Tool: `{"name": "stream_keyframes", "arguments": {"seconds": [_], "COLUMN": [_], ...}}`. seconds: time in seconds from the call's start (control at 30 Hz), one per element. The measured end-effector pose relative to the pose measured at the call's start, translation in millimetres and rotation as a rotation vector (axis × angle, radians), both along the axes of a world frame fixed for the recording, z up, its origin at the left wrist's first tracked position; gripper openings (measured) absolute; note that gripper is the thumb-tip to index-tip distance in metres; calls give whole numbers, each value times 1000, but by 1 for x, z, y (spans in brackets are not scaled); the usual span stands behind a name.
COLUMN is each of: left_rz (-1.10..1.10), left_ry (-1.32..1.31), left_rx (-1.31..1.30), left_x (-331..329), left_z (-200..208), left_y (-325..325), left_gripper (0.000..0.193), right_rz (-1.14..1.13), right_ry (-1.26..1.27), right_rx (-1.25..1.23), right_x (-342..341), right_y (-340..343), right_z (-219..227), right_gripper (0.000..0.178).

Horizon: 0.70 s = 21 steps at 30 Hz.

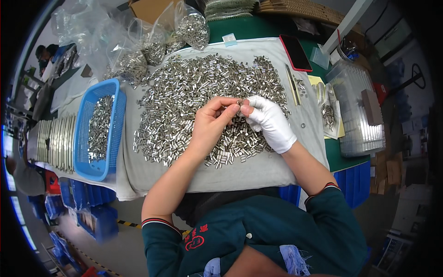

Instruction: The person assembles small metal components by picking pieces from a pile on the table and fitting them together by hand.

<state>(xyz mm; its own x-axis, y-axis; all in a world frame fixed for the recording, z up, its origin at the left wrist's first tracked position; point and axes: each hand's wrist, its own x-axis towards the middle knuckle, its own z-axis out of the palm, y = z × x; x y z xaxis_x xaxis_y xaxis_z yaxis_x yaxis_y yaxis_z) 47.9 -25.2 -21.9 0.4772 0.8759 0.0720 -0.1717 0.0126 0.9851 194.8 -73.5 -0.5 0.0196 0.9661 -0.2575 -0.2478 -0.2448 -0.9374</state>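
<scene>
Now pinching a metal piece (239, 104) between left hand (210, 122) and gloved right hand (270, 121), above the pile (184, 106), back from the near edge of the cloth (207, 183), with phone (296, 54) at its far right corner.

Small silvery cylinders (207, 85) lie jumbled on grey cloth (235, 178).

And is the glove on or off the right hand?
On: the white glove covers most of the right hand, though bare skin shows at the thumb tip.
</scene>
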Motion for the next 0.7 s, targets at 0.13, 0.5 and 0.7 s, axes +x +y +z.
{"name": "stream_keyframes", "arguments": {"seconds": [0.13,0.5,0.7], "left_rz": [-8,-31,1], "left_ry": [-35,-108,-116], "left_rx": [-42,-121,-102], "left_x": [1,2,2], "left_z": [1,0,2], "left_y": [-2,-4,-5], "left_gripper": [16,16,16], "right_rz": [1,-9,-16], "right_ry": [4,-51,-112], "right_rx": [6,23,36], "right_x": [1,0,0], "right_y": [0,1,0], "right_z": [-1,-1,0], "right_gripper": [15,21,22]}}
